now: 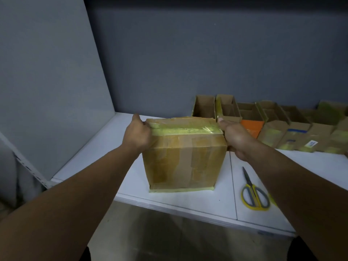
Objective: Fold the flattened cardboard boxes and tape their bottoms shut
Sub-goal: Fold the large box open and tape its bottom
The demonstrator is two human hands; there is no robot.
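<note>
My left hand [136, 135] and right hand [235, 140] clasp the box [184, 162] at nine and three o'clock, fingers curled; uneven pressing could wrinkle the tape [180, 131], leaving the seam loose.

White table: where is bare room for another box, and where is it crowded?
Bare white table lies left of the taped brown cardboard box, toward the grey partition. A narrower strip runs between box and yellow-handled scissors. Back right is crowded with open cardboard boxes.
</note>
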